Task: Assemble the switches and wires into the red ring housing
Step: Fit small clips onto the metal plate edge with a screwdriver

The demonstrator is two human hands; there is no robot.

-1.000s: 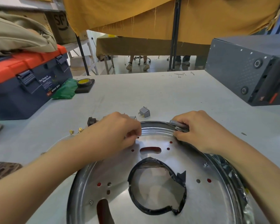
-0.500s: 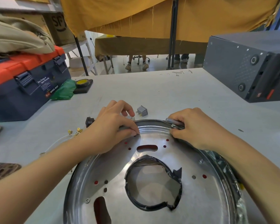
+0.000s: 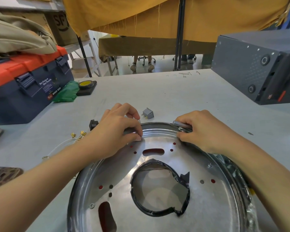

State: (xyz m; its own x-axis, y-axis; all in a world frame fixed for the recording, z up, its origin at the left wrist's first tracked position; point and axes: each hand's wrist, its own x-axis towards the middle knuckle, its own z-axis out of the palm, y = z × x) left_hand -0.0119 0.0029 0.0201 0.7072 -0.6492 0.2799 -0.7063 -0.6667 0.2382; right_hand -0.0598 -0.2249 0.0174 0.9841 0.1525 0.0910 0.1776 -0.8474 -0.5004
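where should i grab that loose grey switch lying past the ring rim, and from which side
Pinch the grey switch across its boxy body, coming straight down from above. It lies on the table clear of the left hand, with small metal terminals poking out toward the left, so probably close your fingers on the plain near and far faces instead.

Workshop, as I see it: grey workbench (image 3: 166,91); toolbox (image 3: 23,84) at ten o'clock; tape roll (image 3: 85,84) at eleven; dark equipment case (image 3: 251,67) at two; cardboard box (image 3: 60,22) on shelving.
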